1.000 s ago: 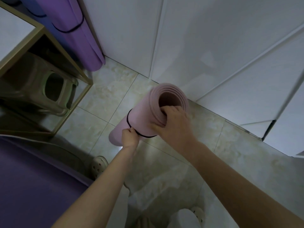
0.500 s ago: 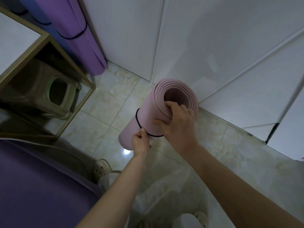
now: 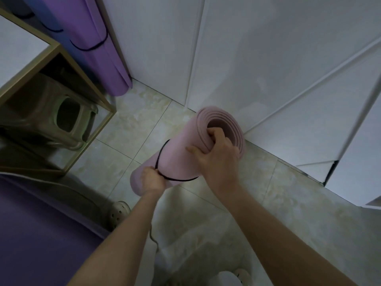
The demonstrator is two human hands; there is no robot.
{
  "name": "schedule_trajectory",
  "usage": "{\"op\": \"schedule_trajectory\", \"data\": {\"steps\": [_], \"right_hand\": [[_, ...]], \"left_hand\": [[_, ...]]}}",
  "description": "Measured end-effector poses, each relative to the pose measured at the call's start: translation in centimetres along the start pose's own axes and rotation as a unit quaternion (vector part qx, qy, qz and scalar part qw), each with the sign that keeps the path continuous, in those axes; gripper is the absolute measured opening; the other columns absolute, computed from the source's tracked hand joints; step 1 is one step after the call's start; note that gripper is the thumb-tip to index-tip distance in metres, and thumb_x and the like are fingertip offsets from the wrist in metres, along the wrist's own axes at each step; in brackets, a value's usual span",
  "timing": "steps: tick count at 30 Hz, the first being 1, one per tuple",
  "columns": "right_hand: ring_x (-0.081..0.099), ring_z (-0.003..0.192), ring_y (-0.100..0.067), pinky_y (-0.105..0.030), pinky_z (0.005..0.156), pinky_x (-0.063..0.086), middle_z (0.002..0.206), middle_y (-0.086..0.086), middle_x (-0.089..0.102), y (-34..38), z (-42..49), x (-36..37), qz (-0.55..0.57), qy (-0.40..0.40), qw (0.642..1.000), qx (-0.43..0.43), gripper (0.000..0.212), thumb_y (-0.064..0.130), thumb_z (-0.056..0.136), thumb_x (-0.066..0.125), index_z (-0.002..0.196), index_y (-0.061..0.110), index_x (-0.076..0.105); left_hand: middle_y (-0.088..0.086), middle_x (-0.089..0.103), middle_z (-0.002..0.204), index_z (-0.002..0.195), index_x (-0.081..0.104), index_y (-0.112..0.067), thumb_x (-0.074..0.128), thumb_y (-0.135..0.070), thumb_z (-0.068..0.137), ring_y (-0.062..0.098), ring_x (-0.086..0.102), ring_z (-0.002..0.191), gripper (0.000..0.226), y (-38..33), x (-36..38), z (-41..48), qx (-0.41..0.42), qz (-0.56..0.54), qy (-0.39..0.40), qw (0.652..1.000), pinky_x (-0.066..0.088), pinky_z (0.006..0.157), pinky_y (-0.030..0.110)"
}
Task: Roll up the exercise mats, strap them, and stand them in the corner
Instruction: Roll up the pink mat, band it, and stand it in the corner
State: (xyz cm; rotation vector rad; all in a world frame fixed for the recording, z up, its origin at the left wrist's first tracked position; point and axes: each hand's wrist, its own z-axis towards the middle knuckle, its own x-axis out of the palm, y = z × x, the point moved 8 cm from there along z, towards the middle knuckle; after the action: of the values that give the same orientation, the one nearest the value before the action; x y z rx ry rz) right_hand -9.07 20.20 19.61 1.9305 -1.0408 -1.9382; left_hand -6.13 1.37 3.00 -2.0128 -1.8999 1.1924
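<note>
A rolled pink mat [image 3: 177,149] stands tilted on the tiled floor, its open end up toward the white wall. My right hand [image 3: 214,155] grips that upper end, fingers curled over the rim into the roll. A thin black strap [image 3: 162,153] loops around the roll's middle. My left hand [image 3: 151,178] pinches the strap at the roll's near side. A purple rolled mat [image 3: 103,58] with a black strap leans upright in the far-left corner, a blue one [image 3: 51,15] beside it. A purple mat [image 3: 37,234] lies flat at the lower left.
A gold-framed side table [image 3: 61,58] with a plastic stool [image 3: 53,116] under it stands at the left. White panelled walls [image 3: 268,69] close the far side. My light shoes [image 3: 118,211] are on the tiles near the flat mat's edge.
The pink roll and both hands have shifted slightly right and toward the wall. The strap has slid a little further down the roll, still pinched by my left hand.
</note>
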Motion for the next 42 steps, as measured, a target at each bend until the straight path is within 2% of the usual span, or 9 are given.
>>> {"op": "schedule_trajectory", "data": {"steps": [3, 7, 11, 18, 26, 30, 34, 37, 42], "right_hand": [[0.058, 0.1, -0.025, -0.045, 0.095, 0.041, 0.107, -0.002, 0.065, 0.5, 0.7, -1.2, 0.017, 0.0, 1.0, -0.005, 0.055, 0.04, 0.075, 0.076, 0.118, 0.013, 0.055], [0.06, 0.1, -0.026, -0.046, 0.093, 0.043, 0.105, -0.002, 0.065, 0.1, 0.9, -2.2, 0.019, -0.005, 1.0, 0.014, 0.056, 0.042, 0.074, 0.076, 0.117, 0.013, 0.054], [0.057, 0.109, -0.026, -0.041, 0.096, 0.041, 0.114, -0.001, 0.064, -0.5, 1.9, -3.1, -0.005, -0.015, 0.999, 0.052, 0.06, 0.048, 0.079, 0.069, 0.123, 0.012, 0.051], [0.058, 0.11, -0.026, -0.033, 0.089, 0.04, 0.116, -0.001, 0.064, -1.6, 3.0, -3.8, -0.016, -0.034, 0.993, 0.116, 0.063, 0.055, 0.079, 0.064, 0.126, 0.015, 0.051], [0.06, 0.098, -0.026, -0.033, 0.08, 0.042, 0.102, -0.003, 0.066, -4.2, 3.7, -3.3, 0.041, -0.029, 0.986, 0.159, 0.056, 0.056, 0.078, 0.064, 0.111, 0.011, 0.059], [0.052, 0.082, -0.024, -0.031, 0.072, 0.037, 0.084, -0.004, 0.055, -3.7, 4.0, -1.9, 0.041, 0.037, 0.991, 0.12, 0.053, 0.054, 0.079, 0.064, 0.099, 0.005, 0.055], [0.053, 0.109, -0.029, -0.039, 0.097, 0.04, 0.114, -0.01, 0.06, -2.9, 2.2, -0.3, -0.065, 0.142, 0.988, -0.004, 0.072, 0.048, 0.072, 0.075, 0.124, 0.006, 0.048], [0.049, 0.115, -0.031, -0.032, 0.098, 0.035, 0.116, -0.014, 0.058, -3.1, 0.3, -0.8, -0.127, 0.114, 0.978, -0.118, 0.062, 0.03, 0.07, 0.082, 0.117, 0.0, 0.054], [0.055, 0.087, -0.033, -0.029, 0.074, 0.033, 0.089, -0.013, 0.062, -2.5, -0.6, -1.9, -0.053, 0.028, 0.992, -0.114, 0.039, 0.018, 0.069, 0.081, 0.096, -0.001, 0.061]], "left_hand": [[0.017, 0.06, 0.088, 0.07, 0.044, -0.008, 0.039, 0.006, 0.091, 0.028, 0.052, 0.085, 0.026, 0.4, -0.7, 1.2, 0.034, 0.108, -0.003, 0.994, 0.039, 0.072, 0.027], [0.031, 0.054, 0.12, 0.111, 0.049, 0.013, 0.04, 0.003, 0.091, 0.041, 0.049, 0.115, 0.024, 0.5, -0.8, 1.8, -0.004, 0.159, 0.005, 0.987, 0.038, 0.092, 0.04], [0.014, 0.049, 0.073, 0.062, 0.039, -0.009, 0.04, 0.001, 0.093, 0.028, 0.043, 0.084, 0.033, -1.7, 0.6, 0.1, 0.019, 0.134, 0.044, 0.99, 0.031, 0.074, 0.029], [0.008, 0.05, 0.072, 0.079, 0.051, 0.0, 0.05, -0.015, 0.092, 0.023, 0.047, 0.072, 0.02, 1.3, 5.4, -4.5, -0.007, -0.115, 0.051, 0.992, 0.043, 0.071, 0.036], [0.003, 0.047, 0.071, 0.07, 0.039, -0.012, 0.044, -0.018, 0.095, 0.022, 0.045, 0.076, 0.026, 1.9, 7.1, -4.6, -0.048, -0.16, 0.048, 0.985, 0.049, 0.091, 0.049], [0.008, 0.05, 0.083, 0.083, 0.041, -0.01, 0.036, -0.015, 0.096, 0.023, 0.047, 0.082, 0.015, 1.1, 6.2, -3.0, -0.032, -0.156, 0.036, 0.987, 0.048, 0.093, 0.05], [0.012, 0.052, 0.088, 0.082, 0.042, -0.009, 0.035, -0.014, 0.095, 0.026, 0.052, 0.083, 0.015, 0.5, 4.5, -0.8, -0.014, -0.168, 0.018, 0.986, 0.05, 0.09, 0.054], [0.009, 0.051, 0.08, 0.083, 0.043, -0.008, 0.034, -0.009, 0.096, 0.023, 0.049, 0.074, 0.016, -0.5, 3.5, 0.0, -0.022, -0.168, 0.026, 0.985, 0.051, 0.077, 0.039], [0.003, 0.037, 0.061, 0.063, 0.033, -0.015, 0.038, -0.007, 0.094, 0.017, 0.033, 0.055, 0.032, -2.6, 2.5, 1.6, 0.056, -0.098, 0.035, 0.993, 0.03, 0.048, 0.025]]}}
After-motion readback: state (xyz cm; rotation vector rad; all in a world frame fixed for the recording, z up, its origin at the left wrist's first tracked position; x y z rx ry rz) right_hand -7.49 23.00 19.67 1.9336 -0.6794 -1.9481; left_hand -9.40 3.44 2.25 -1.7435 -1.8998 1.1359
